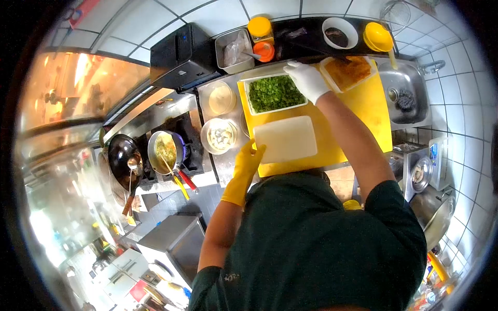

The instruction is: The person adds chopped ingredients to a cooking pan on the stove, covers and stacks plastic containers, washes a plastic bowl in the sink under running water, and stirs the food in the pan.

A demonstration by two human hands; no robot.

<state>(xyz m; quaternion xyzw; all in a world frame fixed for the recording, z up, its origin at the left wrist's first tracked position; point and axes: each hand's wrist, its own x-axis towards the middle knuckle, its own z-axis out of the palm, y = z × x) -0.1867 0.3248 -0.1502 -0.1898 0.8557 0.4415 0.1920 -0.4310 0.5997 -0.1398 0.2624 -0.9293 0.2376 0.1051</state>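
My left hand, in a yellow glove, has its fingers closed at the left edge of a white rectangular lid. The lid lies flat, nearer to me than a white tub of chopped greens. My right hand, in a white glove, is at the tub's far right corner. Its fingers are bent at the rim and partly hide that corner. To the right of this hand stands a tub of orange-brown food. All of these rest on a yellow cutting board.
Left of the board are a bowl of white pieces and a round tub. A pan and a dark wok are on the stove side. A sink adjoins the board's right edge. Jars and bowls line the back.
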